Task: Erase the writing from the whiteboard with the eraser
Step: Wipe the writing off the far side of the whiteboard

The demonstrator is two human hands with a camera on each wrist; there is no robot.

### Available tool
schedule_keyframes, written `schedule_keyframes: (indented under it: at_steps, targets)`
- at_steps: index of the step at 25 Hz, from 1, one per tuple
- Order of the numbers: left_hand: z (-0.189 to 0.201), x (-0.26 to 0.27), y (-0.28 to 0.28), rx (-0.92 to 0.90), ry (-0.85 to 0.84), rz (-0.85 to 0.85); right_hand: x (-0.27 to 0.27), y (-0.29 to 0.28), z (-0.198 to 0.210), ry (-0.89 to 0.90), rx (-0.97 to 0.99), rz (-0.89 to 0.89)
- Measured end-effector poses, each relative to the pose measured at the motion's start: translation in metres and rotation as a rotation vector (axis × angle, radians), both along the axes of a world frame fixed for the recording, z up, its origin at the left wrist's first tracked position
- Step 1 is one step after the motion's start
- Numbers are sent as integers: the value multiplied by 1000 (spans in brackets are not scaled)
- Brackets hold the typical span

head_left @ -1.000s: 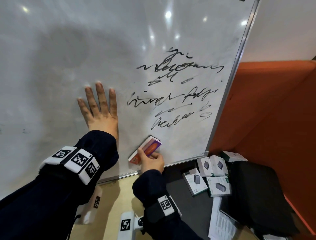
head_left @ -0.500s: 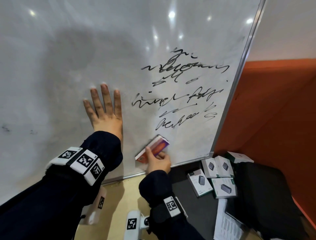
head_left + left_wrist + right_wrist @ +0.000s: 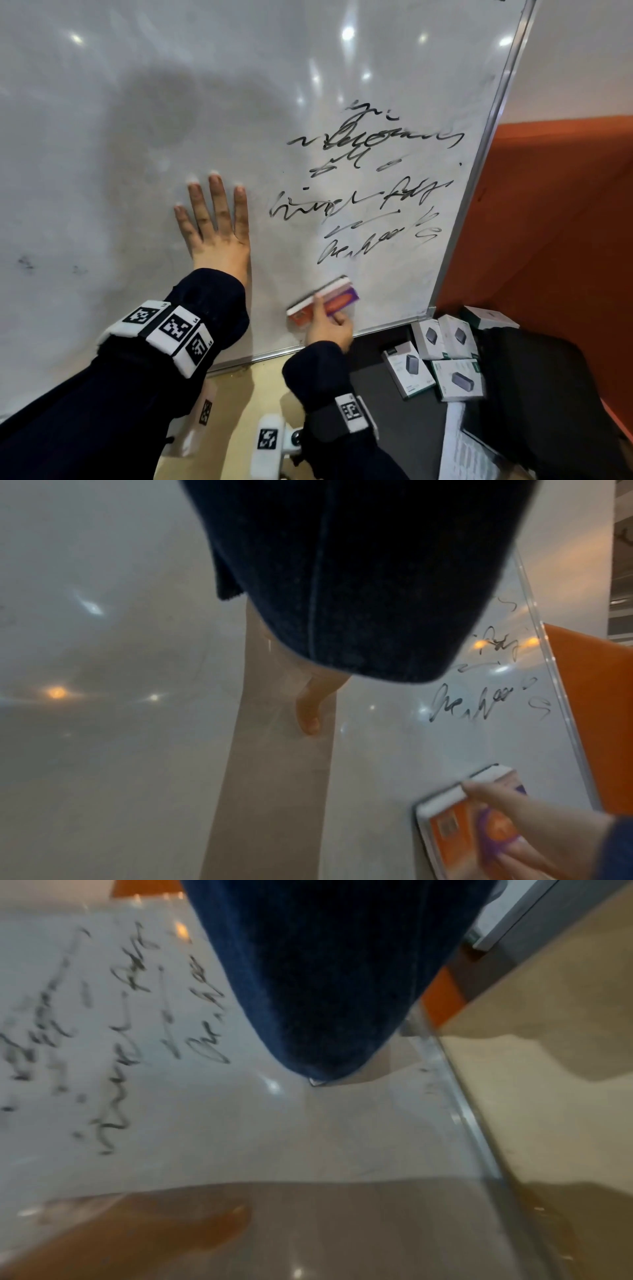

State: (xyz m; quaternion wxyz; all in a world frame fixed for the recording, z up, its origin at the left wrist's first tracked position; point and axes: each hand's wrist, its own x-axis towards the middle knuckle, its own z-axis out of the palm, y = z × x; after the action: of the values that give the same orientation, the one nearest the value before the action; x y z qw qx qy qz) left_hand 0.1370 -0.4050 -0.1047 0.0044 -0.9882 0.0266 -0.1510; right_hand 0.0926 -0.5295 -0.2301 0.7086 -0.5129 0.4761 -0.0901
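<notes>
With the whiteboard (image 3: pixel 137 137) as landmark: at its lower middle the left hand (image 3: pixel 215 233) lies flat on the surface, fingers straight and a little spread, holding nothing. From the left wrist view only the thumb tip shows below the dark sleeve (image 3: pixel 359 574), touching the board. To the right of that hand, filling the board's right part, run several lines of black writing (image 3: pixel 370 192), unerased. Below the writing, near the board's bottom edge, the right hand (image 3: pixel 329 329) grips the eraser (image 3: pixel 325 299), thumb laid across its orange and purple back, the other fingers curled round its lower side. The eraser's white face sits against the board, clear of the lowest scribble. The left wrist view shows that orange and purple back (image 3: pixel 479 829) from close, blurred; the right wrist view shows neither fingers nor eraser, only sleeve, blurred writing (image 3: pixel 113 1042) and the board's metal frame (image 3: pixel 479 1137). Right of the board's lower corner, a cluster of small white boxes (image 3: pixel 445 356) lies on a dark surface, beside a black bag (image 3: pixel 548 394) and an orange panel (image 3: pixel 565 222).
</notes>
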Motion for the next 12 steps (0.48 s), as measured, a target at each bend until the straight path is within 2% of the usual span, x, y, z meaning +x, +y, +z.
schedule_keyframes:
  at_steps: [2, 7, 9, 12]
  targets:
    - [0, 2, -3, -15, 7, 27, 7, -9, 3, 18, 71, -41]
    - [-4, 3, -1, -32, -8, 5, 4, 32, 26, -65, 119, 156]
    - [-5, 2, 3, -15, -11, -20, -4, 31, 22, -52, 140, 158]
    - [-4, 3, 4, 13, -13, -8, 0, -1, -1, 23, 112, 94]
